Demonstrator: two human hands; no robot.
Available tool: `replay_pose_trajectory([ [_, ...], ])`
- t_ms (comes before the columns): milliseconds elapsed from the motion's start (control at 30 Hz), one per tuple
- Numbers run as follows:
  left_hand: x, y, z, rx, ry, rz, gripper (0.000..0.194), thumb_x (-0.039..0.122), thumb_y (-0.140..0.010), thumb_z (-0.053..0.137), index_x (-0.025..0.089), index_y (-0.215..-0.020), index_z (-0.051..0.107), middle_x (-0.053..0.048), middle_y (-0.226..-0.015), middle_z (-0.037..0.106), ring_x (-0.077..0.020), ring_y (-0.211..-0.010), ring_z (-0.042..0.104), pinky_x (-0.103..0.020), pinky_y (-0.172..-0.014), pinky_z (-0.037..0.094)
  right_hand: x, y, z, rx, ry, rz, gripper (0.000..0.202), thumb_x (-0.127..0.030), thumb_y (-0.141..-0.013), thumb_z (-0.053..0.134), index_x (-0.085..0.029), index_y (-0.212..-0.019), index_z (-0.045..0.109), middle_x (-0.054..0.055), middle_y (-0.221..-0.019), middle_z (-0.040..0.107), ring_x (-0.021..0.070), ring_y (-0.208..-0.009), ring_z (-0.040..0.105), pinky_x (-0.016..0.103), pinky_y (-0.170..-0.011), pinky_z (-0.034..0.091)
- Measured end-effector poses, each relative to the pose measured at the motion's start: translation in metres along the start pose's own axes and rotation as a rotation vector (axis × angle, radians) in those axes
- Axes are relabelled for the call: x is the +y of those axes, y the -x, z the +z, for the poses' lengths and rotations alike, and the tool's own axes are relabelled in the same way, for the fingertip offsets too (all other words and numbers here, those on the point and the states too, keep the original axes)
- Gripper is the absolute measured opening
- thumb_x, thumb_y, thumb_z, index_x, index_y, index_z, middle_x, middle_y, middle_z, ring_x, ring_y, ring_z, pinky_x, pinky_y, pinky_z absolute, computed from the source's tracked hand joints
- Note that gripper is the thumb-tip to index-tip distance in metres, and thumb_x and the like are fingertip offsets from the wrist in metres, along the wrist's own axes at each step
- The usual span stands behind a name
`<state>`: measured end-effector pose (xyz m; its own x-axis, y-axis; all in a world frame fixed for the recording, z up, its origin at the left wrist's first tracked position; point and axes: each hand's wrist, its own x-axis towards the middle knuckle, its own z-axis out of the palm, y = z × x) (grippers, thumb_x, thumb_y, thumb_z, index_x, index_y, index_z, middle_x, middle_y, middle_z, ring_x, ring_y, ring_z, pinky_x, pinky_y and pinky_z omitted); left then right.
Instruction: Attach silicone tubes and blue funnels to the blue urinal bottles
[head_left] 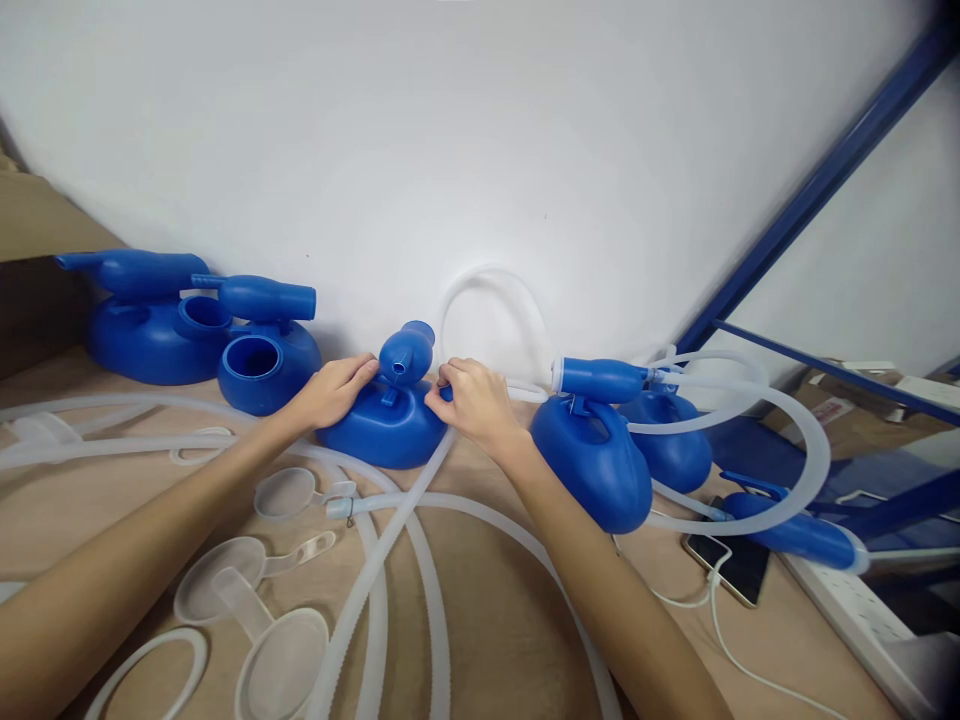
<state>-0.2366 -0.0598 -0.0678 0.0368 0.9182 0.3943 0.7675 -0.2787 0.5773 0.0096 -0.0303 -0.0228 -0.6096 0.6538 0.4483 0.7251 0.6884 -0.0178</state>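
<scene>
A blue plastic urinal bottle (382,430) stands on the table between my hands, a smaller blue bulb-shaped funnel (406,352) clipped on its top. My left hand (337,390) grips the bottle's left side, its thumb along the upper edge. With bent fingers my right hand (474,402) pinches the bottle's right end, where a bit of blue shows between thumb and forefinger. Just under that hand a translucent white hose (390,535) runs down toward me. The bottle's mouth is hidden.
Two blue bottles (157,345) with funnels stand left; more bottles (592,470) with hoses stand right. Translucent lids (281,665) and hoses lie in front. A phone (731,565) with a white cable, a power strip (847,610) and a blue rack (825,170) are right.
</scene>
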Motion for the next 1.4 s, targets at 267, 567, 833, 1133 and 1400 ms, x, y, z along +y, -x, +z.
replay_pose_trajectory([
  [267,0.001,0.0,-0.001,0.004,-0.006,-0.003,0.061,0.069,-0.098,0.024,0.022,-0.091,0.062,-0.007,-0.095,0.073,-0.0306,-0.099,0.066,-0.041,-0.099,0.046,-0.005,0.0,-0.008,-0.03,-0.013,0.018,0.018,-0.029,-0.091,0.053,-0.022,-0.092,0.069,0.005,-0.102,0.075,0.0219,-0.095,0.066,0.031,-0.062,0.035],
  [567,0.002,0.001,0.001,0.013,-0.025,-0.006,0.061,0.068,-0.098,0.023,0.022,-0.09,0.062,-0.007,-0.094,0.073,-0.0297,-0.096,0.065,-0.04,-0.096,0.047,-0.001,0.0,0.005,0.063,0.025,0.002,0.017,-0.028,-0.089,0.055,-0.02,-0.088,0.069,0.005,-0.096,0.076,0.0233,-0.091,0.067,0.034,-0.064,0.036],
  [833,0.003,0.0,0.0,0.006,-0.023,-0.004,0.06,0.068,-0.098,0.023,0.022,-0.088,0.059,-0.006,-0.092,0.071,-0.0301,-0.095,0.065,-0.04,-0.095,0.046,0.0,0.001,0.006,0.073,0.003,0.003,0.016,-0.028,-0.089,0.056,-0.018,-0.088,0.068,0.008,-0.098,0.076,0.0243,-0.089,0.067,0.034,-0.066,0.038],
  [1133,0.003,0.0,0.0,0.006,-0.033,-0.009,0.06,0.068,-0.098,0.022,0.022,-0.089,0.059,-0.006,-0.091,0.071,-0.0293,-0.093,0.065,-0.039,-0.092,0.046,0.006,-0.001,0.007,0.109,-0.033,-0.067,0.014,-0.025,-0.09,0.057,-0.018,-0.082,0.067,0.008,-0.091,0.074,0.0226,-0.086,0.065,0.033,-0.072,0.043],
  [1400,0.003,0.0,0.001,0.014,-0.033,-0.003,0.06,0.067,-0.099,0.023,0.022,-0.089,0.06,-0.006,-0.09,0.071,-0.029,-0.092,0.065,-0.038,-0.091,0.046,0.011,0.002,0.017,0.194,-0.029,-0.136,0.019,-0.026,-0.094,0.056,-0.017,-0.086,0.071,0.01,-0.097,0.074,0.023,-0.093,0.062,0.034,-0.07,0.045],
])
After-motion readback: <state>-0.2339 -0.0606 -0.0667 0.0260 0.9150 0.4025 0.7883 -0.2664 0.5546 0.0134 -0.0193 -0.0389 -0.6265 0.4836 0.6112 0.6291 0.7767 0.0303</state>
